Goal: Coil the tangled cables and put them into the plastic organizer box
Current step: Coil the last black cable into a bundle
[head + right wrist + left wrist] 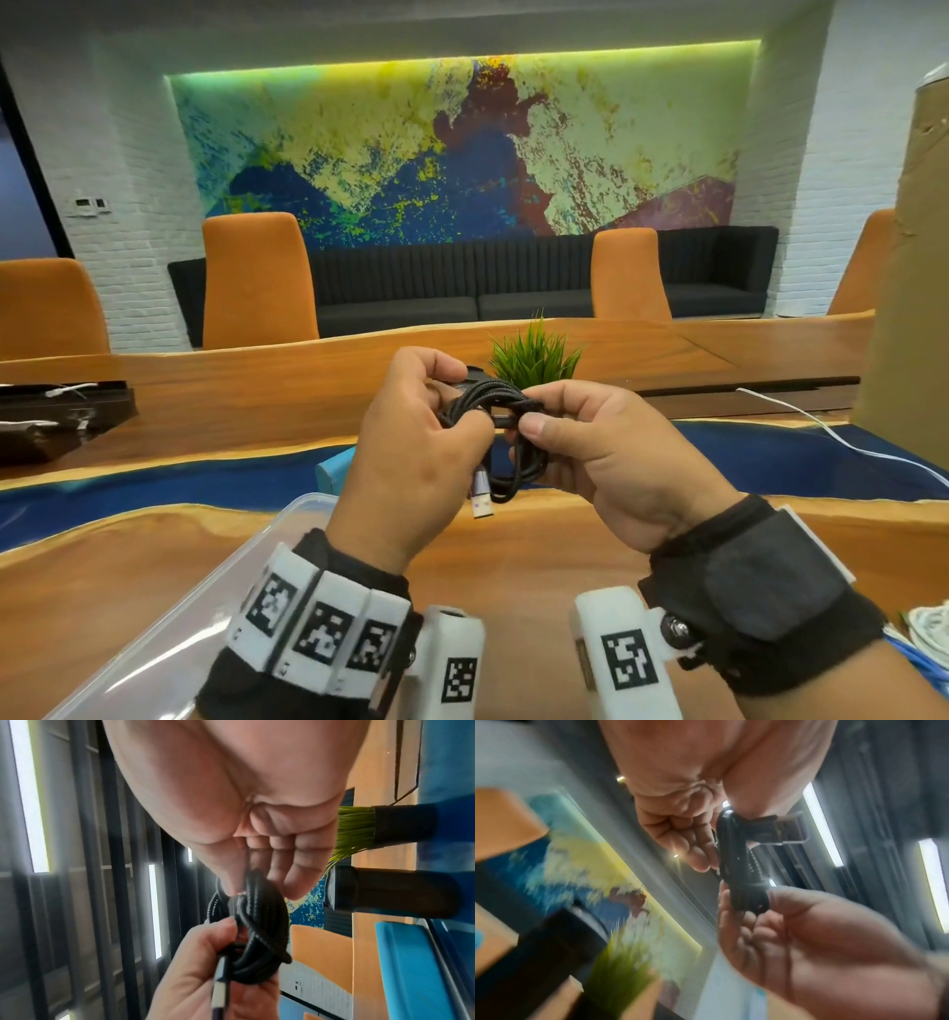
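Note:
A black braided cable [493,393] is wound into a small coil and held in the air above the table between both hands. My left hand [452,395] grips the coil's left side with curled fingers. My right hand [531,411] pinches its right side between thumb and forefinger. A silver USB plug [481,506] hangs down below the coil. The wrist views show the coil [734,852] [262,923] clamped between the two sets of fingers. The clear plastic organizer box [246,555] lies open at the lower left, under my left wrist.
A loose white cable [821,426] trails across the table at right. A black tray [51,416] with white cables sits far left. A small green plant [534,354] stands behind the hands, a blue object [334,470] beside the box, a tall cardboard piece [914,308] at right.

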Available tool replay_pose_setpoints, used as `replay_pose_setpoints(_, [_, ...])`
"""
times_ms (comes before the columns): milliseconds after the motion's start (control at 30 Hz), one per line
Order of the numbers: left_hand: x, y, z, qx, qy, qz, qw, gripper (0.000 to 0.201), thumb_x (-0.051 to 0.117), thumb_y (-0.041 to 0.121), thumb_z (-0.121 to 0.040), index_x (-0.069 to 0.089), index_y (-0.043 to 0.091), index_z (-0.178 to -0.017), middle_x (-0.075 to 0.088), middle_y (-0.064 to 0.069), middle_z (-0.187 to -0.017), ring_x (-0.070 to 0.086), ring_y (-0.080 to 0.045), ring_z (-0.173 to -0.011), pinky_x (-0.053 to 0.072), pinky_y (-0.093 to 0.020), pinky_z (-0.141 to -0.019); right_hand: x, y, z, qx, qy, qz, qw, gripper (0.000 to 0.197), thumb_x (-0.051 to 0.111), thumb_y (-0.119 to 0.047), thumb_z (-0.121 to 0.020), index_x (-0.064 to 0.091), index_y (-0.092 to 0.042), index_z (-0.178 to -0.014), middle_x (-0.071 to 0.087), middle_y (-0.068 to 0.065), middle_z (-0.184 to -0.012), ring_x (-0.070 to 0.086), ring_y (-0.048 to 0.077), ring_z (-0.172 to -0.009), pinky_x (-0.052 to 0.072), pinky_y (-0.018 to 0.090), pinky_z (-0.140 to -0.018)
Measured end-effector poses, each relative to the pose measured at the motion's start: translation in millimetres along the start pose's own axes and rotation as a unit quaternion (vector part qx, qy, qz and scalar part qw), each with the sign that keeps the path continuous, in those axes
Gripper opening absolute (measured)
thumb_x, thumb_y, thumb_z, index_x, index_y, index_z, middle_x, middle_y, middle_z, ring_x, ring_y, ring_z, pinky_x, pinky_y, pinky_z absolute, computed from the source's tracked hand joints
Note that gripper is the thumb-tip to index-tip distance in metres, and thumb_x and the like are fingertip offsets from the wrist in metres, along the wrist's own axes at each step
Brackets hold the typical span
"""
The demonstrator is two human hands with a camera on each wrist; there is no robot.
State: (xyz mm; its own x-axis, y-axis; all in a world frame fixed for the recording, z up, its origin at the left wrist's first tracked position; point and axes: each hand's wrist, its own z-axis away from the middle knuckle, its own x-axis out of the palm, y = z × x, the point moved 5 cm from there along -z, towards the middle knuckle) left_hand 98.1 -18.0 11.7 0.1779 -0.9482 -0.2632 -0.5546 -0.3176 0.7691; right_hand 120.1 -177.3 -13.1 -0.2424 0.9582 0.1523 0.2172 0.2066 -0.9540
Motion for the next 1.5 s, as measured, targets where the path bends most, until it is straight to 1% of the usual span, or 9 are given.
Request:
replay_pose_setpoints(133, [10, 10, 8, 0.087, 0.043, -0.138, 0.986, 0.024, 0.061, 0.016, -0.087, 0.046, 0.031, -0.099, 0.06, 0.008, -0.084, 0.057, -0.01, -0.062, 0.054, -0.035, -0.057, -2, 1, -3, -0.015, 0.008, 0.012, 1.0, 0.021, 0.054, -0.001, -0.095, 0.064, -0.001, -0.114, 0.073, 0.016, -0.099, 0.071, 0.021, -0.083, 0.059, 0.035, -0.074])
replay_pose_setpoints(233, [13, 4, 5, -0.02, 0.021, 0.073, 0.997, 0.026, 0.058, 0.006, -0.094, 0.051, 0.028, -0.105, 0.069, -0.006, -0.092, 0.067, -0.017, -0.072, 0.059, -0.038, -0.065, -6, 2, -4, -0.02, -0.002, -0.042, 0.999, 0.024, 0.052, -0.006, -0.096, 0.063, 0.0, -0.116, 0.072, 0.015, -0.099, 0.069, 0.02, -0.082, 0.057, 0.035, -0.075])
replay_pose_setpoints(367, [22, 2, 5, -0.14, -0.02, 0.341, 0.929, 0.024, 0.054, 0.0, -0.097, 0.056, 0.015, -0.115, 0.075, -0.009, -0.084, 0.07, -0.016, -0.071, 0.059, -0.029, -0.064, -3, 6, -3, -0.002, -0.029, -0.141, 0.99, 0.03, 0.052, -0.007, -0.094, 0.057, 0.004, -0.122, 0.069, 0.011, -0.088, 0.066, 0.018, -0.077, 0.056, 0.034, -0.072])
replay_pose_setpoints(500, [17, -6, -1, -0.176, -0.009, 0.427, 0.887, 0.021, 0.054, 0.002, -0.097, 0.057, 0.008, -0.117, 0.075, -0.012, -0.085, 0.07, -0.016, -0.066, 0.057, -0.024, -0.059, -3, -1, -2, -0.063, -0.006, -0.012, 0.998, 0.027, 0.064, -0.003, -0.088, 0.06, -0.003, -0.115, 0.071, 0.019, -0.107, 0.069, 0.034, -0.1, 0.058, 0.043, -0.085])
replay_pose_setpoints(667, [22, -10, 1, -0.191, -0.037, 0.418, 0.888, 0.028, 0.058, 0.006, -0.094, 0.058, 0.001, -0.122, 0.072, -0.014, -0.089, 0.061, -0.012, -0.061, 0.055, -0.027, -0.06, 5, -25, 8, -0.231, 0.002, 0.148, 0.962, 0.038, 0.07, 0.001, -0.084, 0.068, -0.018, -0.117, 0.069, 0.006, -0.11, 0.068, 0.016, -0.101, 0.055, 0.027, -0.087])
replay_pose_setpoints(800, [23, -6, 2, -0.155, -0.068, 0.38, 0.909, 0.032, 0.06, 0.013, -0.092, 0.06, 0.0, -0.121, 0.07, -0.014, -0.092, 0.064, -0.014, -0.066, 0.056, -0.026, -0.059, 4, -35, 14, -0.315, 0.012, 0.231, 0.92, 0.021, 0.069, -0.011, -0.085, 0.072, -0.014, -0.105, 0.069, 0.004, -0.102, 0.065, 0.019, -0.101, 0.055, 0.032, -0.085])
replay_pose_setpoints(1067, [17, 3, 4, -0.016, -0.112, 0.143, 0.983, 0.018, 0.066, 0.008, -0.092, 0.064, 0.01, -0.11, 0.077, -0.011, -0.098, 0.075, -0.025, -0.094, 0.062, -0.046, -0.083, 1, -31, 10, -0.189, 0.042, 0.065, 0.979, 0.023, 0.062, -0.029, -0.082, 0.069, -0.007, -0.087, 0.068, 0.015, -0.083, 0.065, 0.022, -0.074, 0.057, 0.032, -0.063])
replay_pose_setpoints(1267, [13, 10, 5, 0.073, -0.083, 0.032, 0.993, 0.013, 0.067, 0.014, -0.095, 0.073, 0.019, -0.105, 0.075, 0.001, -0.094, 0.072, -0.016, -0.091, 0.062, -0.037, -0.077, 0, -32, 11, -0.194, 0.063, 0.035, 0.978, 0.018, 0.067, -0.024, -0.078, 0.068, -0.009, -0.088, 0.067, 0.012, -0.079, 0.062, 0.025, -0.066, 0.057, 0.026, -0.058])
replay_pose_setpoints(1500, [0, 5, -2, 0.042, -0.095, 0.043, 0.994, 0.017, 0.061, 0.019, -0.097, 0.077, 0.022, -0.101, 0.077, 0.001, -0.095, 0.07, -0.015, -0.091, 0.056, -0.028, -0.075, 1, -40, 14, -0.203, 0.026, 0.076, 0.976, 0.019, 0.07, -0.018, -0.076, 0.072, -0.006, -0.09, 0.071, 0.015, -0.087, 0.071, 0.028, -0.082, 0.059, 0.027, -0.069])
